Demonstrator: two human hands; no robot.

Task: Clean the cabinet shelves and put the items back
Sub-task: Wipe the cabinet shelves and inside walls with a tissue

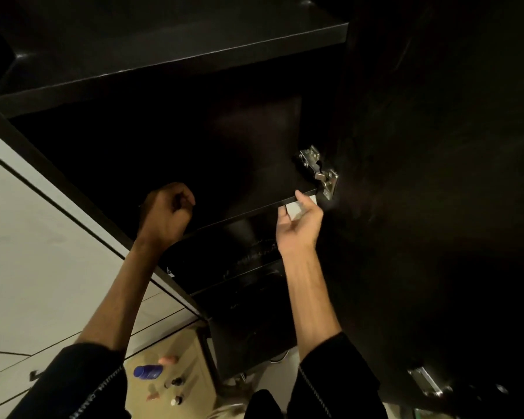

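Observation:
A black cabinet stands open in front of me, with a dark upper shelf [170, 46] and a lower shelf [248, 204] whose front edge runs between my hands. My left hand [167, 211] is raised at the lower shelf's left end with its fingers curled; nothing shows in it. My right hand [300, 225] holds a small pale folded piece, perhaps a cloth or wipe [295, 210], against the shelf's front edge near the right end. Both shelves look bare, though the interior is very dark.
The open cabinet door [436, 207] fills the right side, with a metal hinge [318, 170] just beyond my right hand. Far below on a pale surface lie a blue-capped bottle [147, 371] and several small vials [176, 384]. White wall tiles [28, 252] are on the left.

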